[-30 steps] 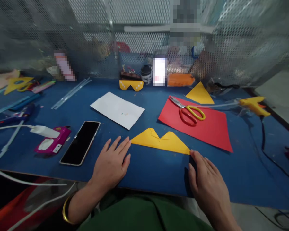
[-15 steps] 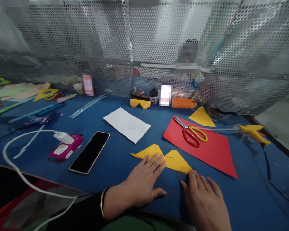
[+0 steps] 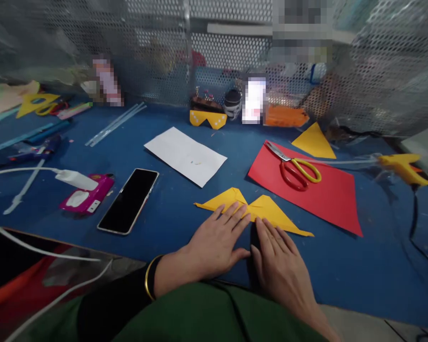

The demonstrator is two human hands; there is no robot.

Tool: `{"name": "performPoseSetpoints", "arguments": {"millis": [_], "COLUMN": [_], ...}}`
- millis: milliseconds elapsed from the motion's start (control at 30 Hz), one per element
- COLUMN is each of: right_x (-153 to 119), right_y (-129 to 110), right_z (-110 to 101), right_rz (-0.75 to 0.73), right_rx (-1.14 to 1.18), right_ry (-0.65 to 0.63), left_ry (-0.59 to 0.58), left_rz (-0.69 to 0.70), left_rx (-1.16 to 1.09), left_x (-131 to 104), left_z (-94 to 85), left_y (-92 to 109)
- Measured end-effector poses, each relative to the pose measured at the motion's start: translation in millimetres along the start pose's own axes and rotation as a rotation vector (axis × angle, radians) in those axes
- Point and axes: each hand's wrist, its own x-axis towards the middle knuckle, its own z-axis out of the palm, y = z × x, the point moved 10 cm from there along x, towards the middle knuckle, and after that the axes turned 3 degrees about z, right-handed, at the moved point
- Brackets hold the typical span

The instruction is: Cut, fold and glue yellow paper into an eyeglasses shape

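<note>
A folded yellow paper (image 3: 271,212) with two peaks lies on the blue table. My left hand (image 3: 216,242) rests flat with fingers spread, its fingertips on the paper's lower edge near the middle. Just right of it, my right hand (image 3: 280,261) touches the same lower edge with its fingertips, fingers stretched out and close together. The paper's right tip shows uncovered. Behind and to the right, scissors (image 3: 296,168) with red and yellow handles lie on a red sheet (image 3: 335,199). A white sheet (image 3: 187,156) lies behind the yellow paper.
A black phone (image 3: 128,202) and a pink power adapter (image 3: 87,194) with a white plug and cable lie left. At the right is a yellow glue gun (image 3: 404,167). Along the mesh stand a lit phone (image 3: 254,99), yellow paper glasses (image 3: 208,118) and an orange item (image 3: 286,116).
My right hand has moved left along the yellow paper's lower edge, from its right end toward my left hand, uncovering the right tip. The camera view has tilted down.
</note>
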Motion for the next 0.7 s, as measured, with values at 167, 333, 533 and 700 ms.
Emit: {"name": "performPoseSetpoints", "arguments": {"millis": [167, 333, 533, 700], "right_x": [-19, -29, -26, -12], "right_y": [31, 55, 50, 18], "right_z": [-9, -15, -16, -16], "right_rz": [0.061, 0.148, 0.170, 0.111], "right_rx": [-0.109, -0.202, -0.224, -0.128], "right_ry": [-0.046, -0.075, -0.061, 0.019], "left_ry": [-0.003, 0.011, 0.014, 0.000], "left_rz": [0.008, 0.020, 0.012, 0.007], "left_rx": [0.036, 0.050, 0.036, 0.036], "left_x": [1, 1, 3, 4], "left_z": [1.0, 4.2, 2.2, 1.4], "left_y": [0, 1, 2, 2]}}
